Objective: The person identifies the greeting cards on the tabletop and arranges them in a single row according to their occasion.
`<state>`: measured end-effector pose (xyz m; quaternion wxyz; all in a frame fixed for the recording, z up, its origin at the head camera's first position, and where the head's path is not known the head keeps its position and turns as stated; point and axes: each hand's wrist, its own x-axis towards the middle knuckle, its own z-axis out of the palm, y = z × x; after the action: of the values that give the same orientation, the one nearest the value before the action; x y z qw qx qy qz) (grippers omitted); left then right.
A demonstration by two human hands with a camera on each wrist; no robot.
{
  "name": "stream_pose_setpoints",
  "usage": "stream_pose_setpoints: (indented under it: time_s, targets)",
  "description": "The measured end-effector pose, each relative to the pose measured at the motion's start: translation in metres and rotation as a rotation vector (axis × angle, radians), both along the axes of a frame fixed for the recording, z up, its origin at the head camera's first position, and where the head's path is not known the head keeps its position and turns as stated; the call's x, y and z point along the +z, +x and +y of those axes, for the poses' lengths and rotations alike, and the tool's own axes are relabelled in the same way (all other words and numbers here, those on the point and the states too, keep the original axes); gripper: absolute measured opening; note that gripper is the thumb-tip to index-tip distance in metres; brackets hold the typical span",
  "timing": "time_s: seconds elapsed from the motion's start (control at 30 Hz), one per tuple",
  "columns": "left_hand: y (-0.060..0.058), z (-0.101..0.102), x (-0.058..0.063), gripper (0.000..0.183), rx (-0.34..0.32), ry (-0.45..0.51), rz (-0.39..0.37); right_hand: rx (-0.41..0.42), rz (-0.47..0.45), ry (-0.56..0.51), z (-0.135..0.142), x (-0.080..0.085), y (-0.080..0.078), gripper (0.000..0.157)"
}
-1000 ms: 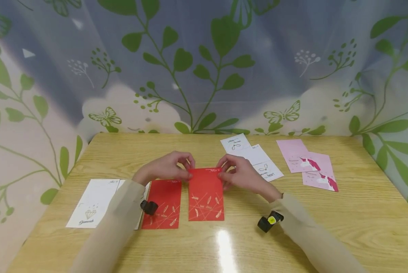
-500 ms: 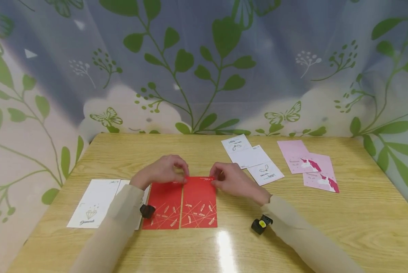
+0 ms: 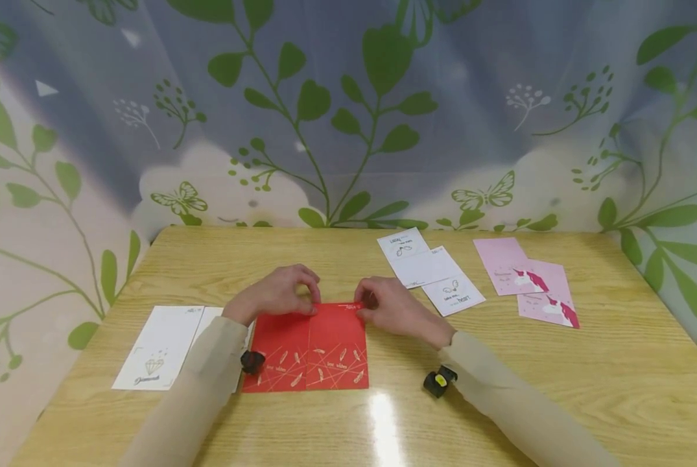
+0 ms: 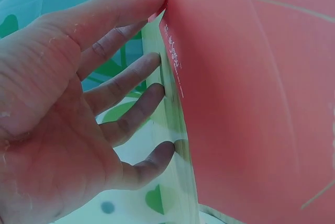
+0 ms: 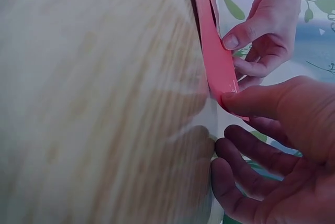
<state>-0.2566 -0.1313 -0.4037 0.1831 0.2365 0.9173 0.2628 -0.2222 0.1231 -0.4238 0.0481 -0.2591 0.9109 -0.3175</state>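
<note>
Two red cards with gold feathers and "best wishes" lettering lie side by side on the table. At its upper left corner, the right red card [image 3: 338,344] is pinched between thumb and index finger of my left hand [image 3: 281,292]. My right hand [image 3: 397,311] pinches the same card's upper right corner, thumb on top. The left red card [image 3: 275,347] sits edge to edge with it, its top partly hidden by my left hand. In the left wrist view, the other fingers [image 4: 137,114] spread along the table edge side of the red card.
Left, a white card with a diamond [image 3: 158,347] overlaps another white card [image 3: 208,318] partly covered by my left sleeve. Toward the back right lie overlapping white cards [image 3: 424,266]. Two pink unicorn cards [image 3: 502,266] overlap farther right. A patterned curtain [image 3: 336,117] hangs behind the table [image 3: 500,402].
Both hands have brought the right red card down and left, from apart and higher to flush against the left red card. The last half second closed the remaining narrow gap.
</note>
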Motion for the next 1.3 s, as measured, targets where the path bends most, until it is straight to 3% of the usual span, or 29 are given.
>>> stream_pose_setpoints:
  time_s: [0.27,0.67,1.3]
  targets:
    - [-0.0015,0.0016,-0.0015,0.005,-0.019,-0.048,0.038,-0.016,0.017,0.052,-0.0027,-0.0006,-0.0010,0.013]
    - [0.0038,0.0072,0.0019,0.005,0.035,-0.088,0.004,-0.015,0.008,0.106,-0.0048,0.0005,-0.0005,0.006]
    - [0.0035,0.0082,-0.0019,0.010,0.023,-0.112,0.045,0.015,0.026,0.117,-0.0003,0.0018,0.0034,0.004]
